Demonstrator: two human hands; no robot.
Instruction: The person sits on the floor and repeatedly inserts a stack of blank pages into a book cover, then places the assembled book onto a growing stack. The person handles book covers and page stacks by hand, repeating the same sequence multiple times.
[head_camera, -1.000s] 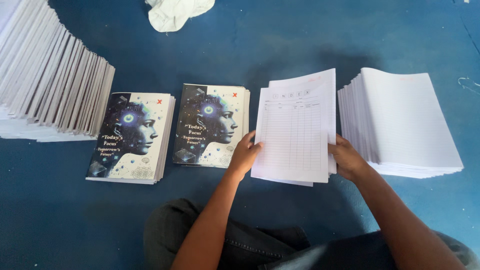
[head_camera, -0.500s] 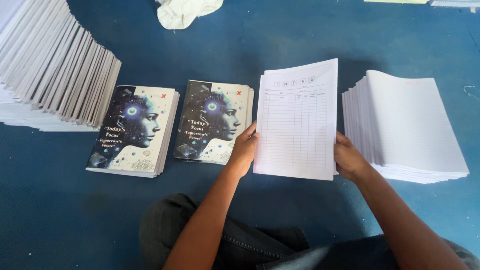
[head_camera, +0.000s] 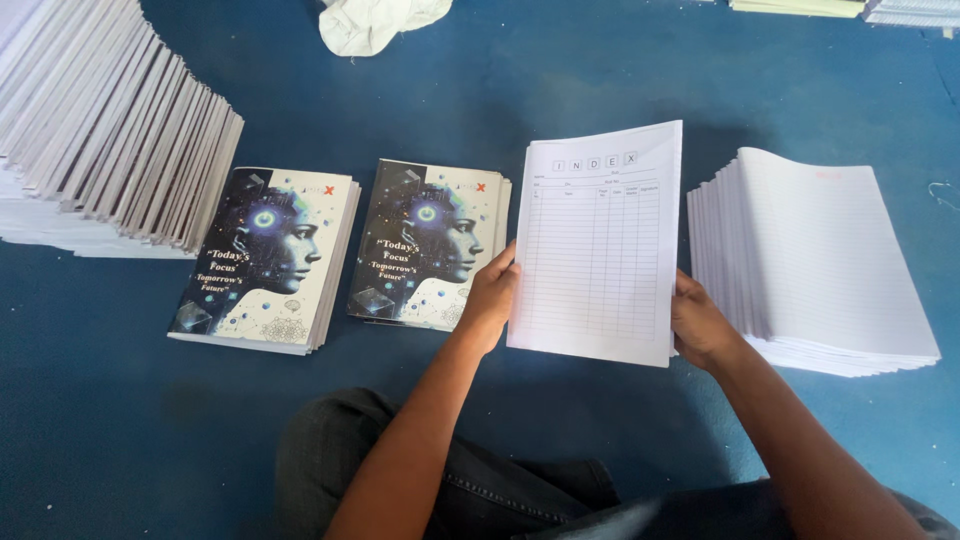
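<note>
Surface: blue floor covering; the person sits on it, dark trousers at 6 o'clock.
Surroundings: slanted row of white page blocks at 10 o'clock; crumpled white cloth at 12 o'clock; two short piles of printed covers, left pile and right pile, side by side; stack of ruled white pages at 3 o'clock.
Change: since the earlier frames the ruled page bundle has been lifted clear of the floor and squared up; its top edge now stands higher in view; the piles are unmoved.
Left hand: clenched on the bundle's left edge, thumb on the front; just beside the right cover pile.
Right hand: grasping the bundle's lower right edge, fingers behind; near the ruled stack, not touching.
Bundle position: centre, between right cover pile and ruled stack, tilted slightly clockwise, printed table sheet facing up.
</note>
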